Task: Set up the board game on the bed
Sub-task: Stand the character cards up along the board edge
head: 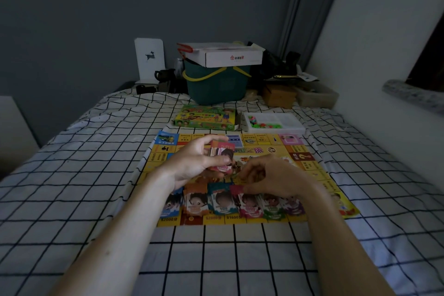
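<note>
Play-money stack [222,157], held curled in the left hand [192,163] above the game board [312,168]; one note pinched under the right hand [271,179], risk judged of spilled notes if that hold is loosened over the sorted piles [223,204] below

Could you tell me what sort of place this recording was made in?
Most likely a bedroom: the game board lies on a bed with a checked sheet, a curtain hangs in the corner, and a basket and boxes crowd the far end.
</note>
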